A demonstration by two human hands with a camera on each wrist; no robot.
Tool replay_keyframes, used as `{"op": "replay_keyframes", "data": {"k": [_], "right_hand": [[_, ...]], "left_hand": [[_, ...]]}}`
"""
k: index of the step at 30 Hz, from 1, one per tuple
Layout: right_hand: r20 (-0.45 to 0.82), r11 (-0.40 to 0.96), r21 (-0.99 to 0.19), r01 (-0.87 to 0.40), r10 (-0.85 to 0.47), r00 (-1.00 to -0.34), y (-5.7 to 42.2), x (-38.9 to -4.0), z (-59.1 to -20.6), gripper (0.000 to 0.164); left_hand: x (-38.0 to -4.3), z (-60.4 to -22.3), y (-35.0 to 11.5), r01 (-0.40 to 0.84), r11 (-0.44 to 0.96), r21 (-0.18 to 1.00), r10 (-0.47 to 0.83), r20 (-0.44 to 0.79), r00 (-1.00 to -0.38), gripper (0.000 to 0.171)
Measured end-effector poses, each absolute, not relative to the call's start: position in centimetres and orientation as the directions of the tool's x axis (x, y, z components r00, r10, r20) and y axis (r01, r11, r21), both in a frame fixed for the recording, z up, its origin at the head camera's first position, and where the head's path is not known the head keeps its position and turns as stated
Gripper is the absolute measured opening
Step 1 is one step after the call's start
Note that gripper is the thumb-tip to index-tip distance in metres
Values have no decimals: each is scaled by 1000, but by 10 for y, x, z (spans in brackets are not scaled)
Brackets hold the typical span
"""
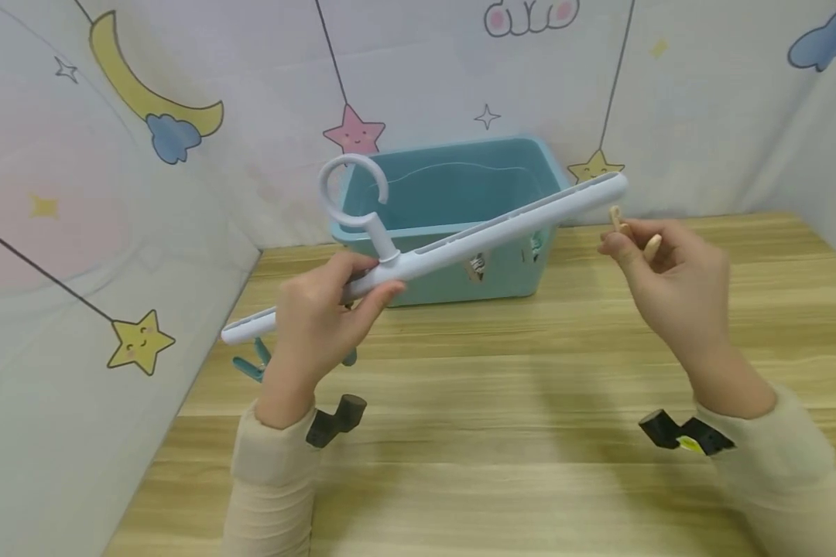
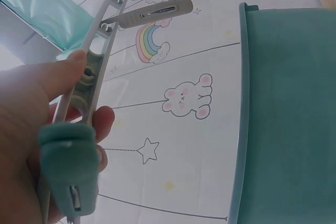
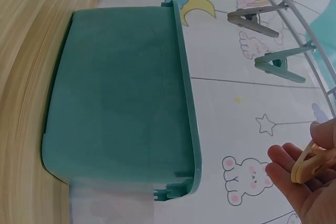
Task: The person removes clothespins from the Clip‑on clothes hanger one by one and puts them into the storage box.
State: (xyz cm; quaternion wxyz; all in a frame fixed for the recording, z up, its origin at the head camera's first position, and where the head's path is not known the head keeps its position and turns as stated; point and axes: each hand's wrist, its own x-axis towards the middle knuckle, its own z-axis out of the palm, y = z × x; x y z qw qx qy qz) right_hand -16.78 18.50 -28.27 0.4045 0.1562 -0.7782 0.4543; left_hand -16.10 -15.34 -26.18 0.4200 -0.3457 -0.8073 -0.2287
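At eight o'clock in your head view, a teal clip (image 1: 251, 369) hangs beneath the lower end of the white hanger (image 1: 418, 265), above the bench (image 1: 474, 433). Nearer the centre, toward nine o'clock, your left hand (image 1: 313, 317) grips the hanger bar, thumb and fingers round it beside the base of the round hook (image 1: 382, 238). From there the bar slants up toward two o'clock. Behind it, at twelve, a teal basket (image 1: 425, 288) stands on the bench before a patterned cloth backdrop (image 1: 418, 62). Your right wrist view shows a gray clip (image 3: 257, 25) and another teal clip (image 3: 281, 72) hanging from the bar's right half. At three o'clock, your right hand (image 1: 683, 294) pinches a beige clip (image 1: 652, 247), its tip just below the bar's raised end, a small gap between.
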Motion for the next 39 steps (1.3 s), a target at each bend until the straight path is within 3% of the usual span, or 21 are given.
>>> {"op": "replay_keyframes", "data": {"k": [8,15,21,28,39], "right_hand": [[663,572,-641,-511,78,-744,184,-187,-260,23],[457,556,-744,-372,17,-889,179,-214,-242,23],[301,577,-778,-247,-2,-954,172,-237,-237,36],[223,582,-788,-201,-34,-974,161,-250,-232,52],[350,603,-735,-309,-53,-935,158,-268,-238,41]], "left_hand": [[-160,-258,-162,737,671,81,358,836,-417,53],[-159,-257,-166,731,675,94,345,836,-426,54],[-159,-257,-166,727,678,111,340,829,-444,56],[-160,-257,-167,731,673,113,349,823,-449,57],[-161,-258,-167,726,676,121,350,815,-462,57]]}}
